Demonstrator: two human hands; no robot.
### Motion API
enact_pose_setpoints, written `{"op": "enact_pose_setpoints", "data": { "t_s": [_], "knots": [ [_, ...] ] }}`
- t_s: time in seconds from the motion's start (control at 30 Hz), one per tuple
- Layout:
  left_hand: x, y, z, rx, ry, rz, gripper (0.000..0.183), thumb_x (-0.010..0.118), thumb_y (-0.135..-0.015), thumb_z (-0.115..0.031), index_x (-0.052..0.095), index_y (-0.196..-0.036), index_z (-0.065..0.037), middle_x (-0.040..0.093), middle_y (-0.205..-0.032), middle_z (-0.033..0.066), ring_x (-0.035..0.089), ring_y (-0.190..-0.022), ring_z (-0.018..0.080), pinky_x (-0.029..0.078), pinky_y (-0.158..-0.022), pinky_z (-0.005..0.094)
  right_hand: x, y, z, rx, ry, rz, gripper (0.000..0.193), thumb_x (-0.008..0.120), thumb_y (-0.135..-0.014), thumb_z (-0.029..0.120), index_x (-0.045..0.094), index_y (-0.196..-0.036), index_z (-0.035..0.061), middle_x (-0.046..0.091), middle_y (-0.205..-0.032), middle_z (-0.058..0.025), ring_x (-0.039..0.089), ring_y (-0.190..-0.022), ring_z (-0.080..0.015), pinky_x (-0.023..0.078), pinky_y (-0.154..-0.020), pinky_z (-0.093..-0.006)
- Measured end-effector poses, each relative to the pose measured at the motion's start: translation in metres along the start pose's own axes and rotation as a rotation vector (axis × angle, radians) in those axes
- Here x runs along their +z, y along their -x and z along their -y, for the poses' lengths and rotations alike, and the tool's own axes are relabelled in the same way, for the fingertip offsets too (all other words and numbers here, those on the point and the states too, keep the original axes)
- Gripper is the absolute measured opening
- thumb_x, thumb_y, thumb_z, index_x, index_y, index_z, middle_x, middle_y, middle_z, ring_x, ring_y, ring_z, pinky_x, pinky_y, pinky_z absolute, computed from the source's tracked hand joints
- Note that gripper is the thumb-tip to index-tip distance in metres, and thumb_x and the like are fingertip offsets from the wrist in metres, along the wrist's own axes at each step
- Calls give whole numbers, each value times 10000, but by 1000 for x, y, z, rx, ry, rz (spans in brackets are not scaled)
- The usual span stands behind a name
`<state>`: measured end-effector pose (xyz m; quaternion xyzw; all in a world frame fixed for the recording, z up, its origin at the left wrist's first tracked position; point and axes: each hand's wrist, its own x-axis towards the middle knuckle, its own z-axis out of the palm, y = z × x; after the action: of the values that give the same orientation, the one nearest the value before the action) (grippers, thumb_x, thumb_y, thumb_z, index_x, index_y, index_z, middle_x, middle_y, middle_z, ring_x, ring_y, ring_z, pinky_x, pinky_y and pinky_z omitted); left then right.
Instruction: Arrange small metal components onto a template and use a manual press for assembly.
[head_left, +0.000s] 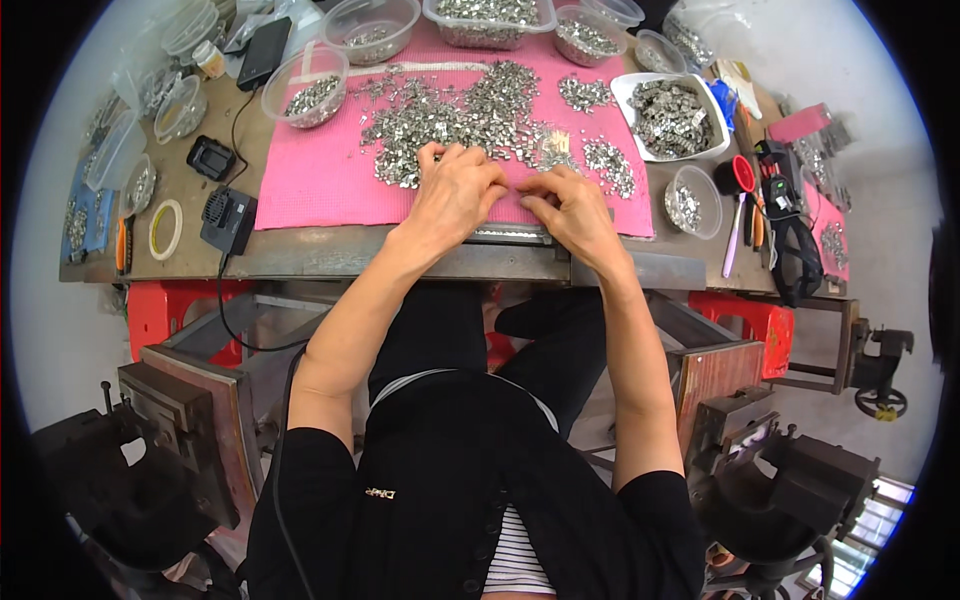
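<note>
My left hand [458, 188] is bent over the near edge of a wide heap of small shiny metal pieces [440, 118], its fingers curled and thumb and forefinger drawn together. Close by on the right, my right hand [572, 207] makes a pinch, fingertips pointing toward the left hand's. Whatever lies between the fingertips of either hand is too small to make out. Under both hands spreads a pink textured mat [320, 185]. Just below them, a narrow metal strip [508, 234] runs along the table's front edge. Smaller piles of metal pieces [608, 168] sit right of the heap.
A white tray [622, 92] of metal parts stands at the right, beside a round plastic tub [712, 215]. Plastic bowls [272, 100] line the back. Left are a black device with a cable [228, 220] and a tape roll [178, 230]; tools [735, 235] lie far right.
</note>
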<state>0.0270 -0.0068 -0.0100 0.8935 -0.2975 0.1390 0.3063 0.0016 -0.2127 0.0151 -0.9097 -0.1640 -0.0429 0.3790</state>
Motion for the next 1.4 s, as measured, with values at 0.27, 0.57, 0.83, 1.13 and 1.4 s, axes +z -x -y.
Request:
{"op": "enact_pose_setpoints", "data": {
  "t_s": [0.27,0.57,0.83,1.13,1.4],
  "knots": [
    [-3,3,-9,57,97,-41,72,680,-895,-97,650,-942,-51,636,-881,73,592,-912,266,383,-925,431,7,-4,-8,-60,72,-29,132,733,-855,109,693,-914,-1,620,-839,-160,630,-807,-361,499,-717,-465],
    [2,20,-45,-10,427,-23,74,634,-906,-30,598,-968,-12,618,-870,123,579,-829,304,429,-776,414,1,0,-17,-161,97,-104,81,706,-873,78,683,-900,5,641,-841,-147,641,-793,-346,509,-704,-444],
    [13,23,-51,51,273,-83,84,676,-874,-47,624,-941,-39,623,-890,81,583,-854,276,428,-801,388,-6,24,-10,-64,-45,-314,100,725,-893,42,717,-984,0,705,-857,-102,658,-720,-195,519,-672,-313],
    [19,26,-54,153,162,-177,146,714,-822,-11,632,-941,-31,632,-898,96,600,-842,303,462,-787,414,15,48,-15,106,-248,-470,91,716,-911,28,708,-995,-7,671,-815,-62,615,-676,-108,498,-628,-268],
    [18,29,-54,176,143,-195,135,733,-821,-32,662,-936,-34,657,-908,96,616,-847,306,478,-805,451,13,47,-11,53,-221,-449,79,712,-907,23,704,-981,-3,660,-830,-62,614,-671,-126,493,-628,-276]
  ]
}}
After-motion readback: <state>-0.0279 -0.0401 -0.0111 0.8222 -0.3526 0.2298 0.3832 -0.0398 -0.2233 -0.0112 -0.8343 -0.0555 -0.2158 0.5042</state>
